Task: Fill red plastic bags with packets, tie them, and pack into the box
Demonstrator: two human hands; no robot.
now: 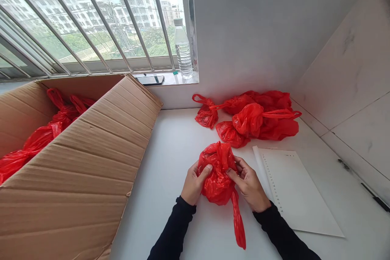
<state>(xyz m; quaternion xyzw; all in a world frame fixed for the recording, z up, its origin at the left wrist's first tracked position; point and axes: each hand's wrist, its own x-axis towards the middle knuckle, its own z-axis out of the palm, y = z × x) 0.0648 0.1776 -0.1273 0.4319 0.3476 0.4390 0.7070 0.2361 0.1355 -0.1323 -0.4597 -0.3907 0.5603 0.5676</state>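
Between my hands is a red plastic bag [218,176], bunched into a round bundle over the white table [158,195]. One loose handle of it hangs down toward me on the right. My left hand [196,180] grips its left side, thumb pressed on the front. On the right side, my right hand [248,183] pinches the plastic with thumb and fingers. What the bag contains is hidden. Just beyond it lie several other red plastic bags [258,118], and a small knotted red bag [207,113] sits to their left.
At left stands a cardboard box [100,162] with red bags inside. An open notebook [301,191] lies right of my hands. A pen [376,199] is by the tiled wall. On the barred window's sill are a water bottle [183,53] and a phone [150,80].
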